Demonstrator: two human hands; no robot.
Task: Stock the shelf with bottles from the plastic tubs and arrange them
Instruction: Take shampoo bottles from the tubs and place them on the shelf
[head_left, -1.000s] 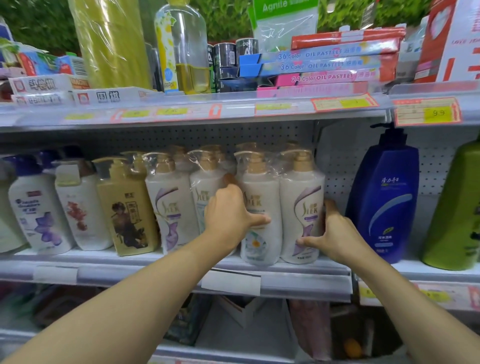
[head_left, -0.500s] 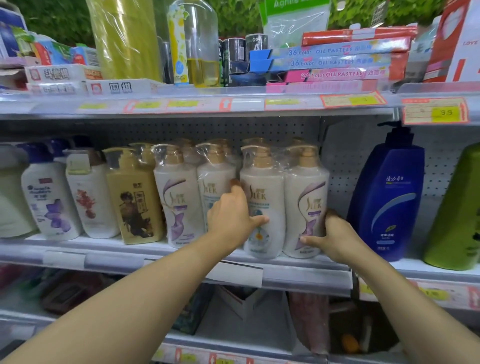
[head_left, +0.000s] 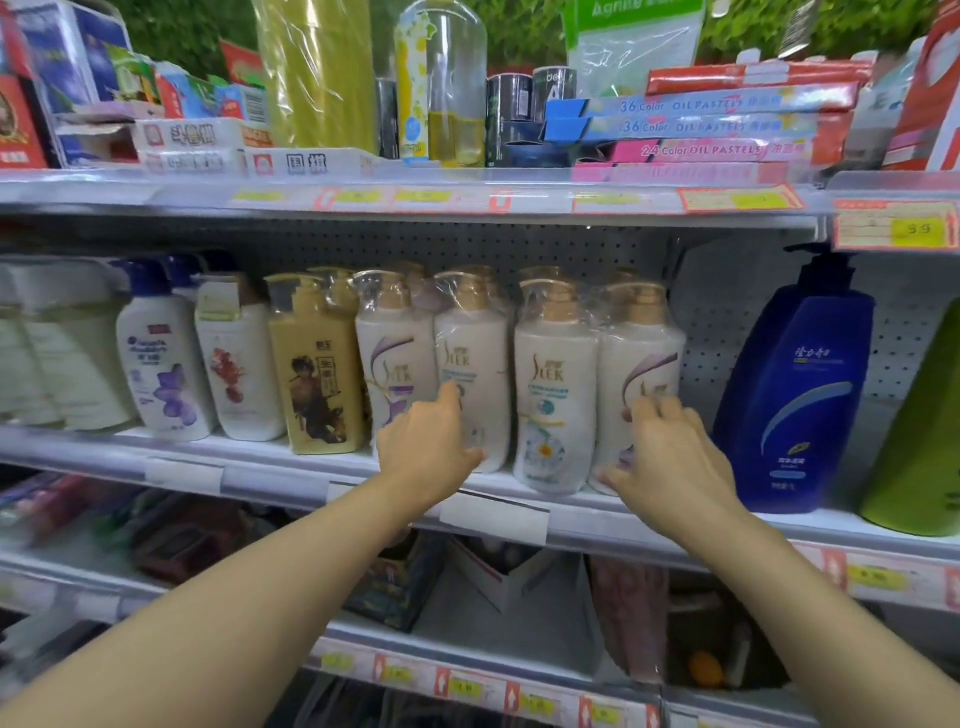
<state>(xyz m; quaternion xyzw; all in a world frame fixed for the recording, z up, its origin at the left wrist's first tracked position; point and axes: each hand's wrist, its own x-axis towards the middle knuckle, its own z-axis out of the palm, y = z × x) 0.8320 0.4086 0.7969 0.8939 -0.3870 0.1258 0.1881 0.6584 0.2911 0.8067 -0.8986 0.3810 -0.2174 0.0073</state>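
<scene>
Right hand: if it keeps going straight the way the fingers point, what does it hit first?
Likely the rightmost white bottle; the right hand already has fingertips at its front, though actual contact is unclear.

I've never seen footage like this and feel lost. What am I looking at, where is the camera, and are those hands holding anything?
No machine here: a person wears a camera on the head, looking down at their own arms. They face a shop shelf lined with pump bottles. The left hand rests against a white bottle; the right hand touches the rightmost white bottle. Neither hand clearly grips its bottle. To the right stand a blue bottle and a green bottle.
</scene>
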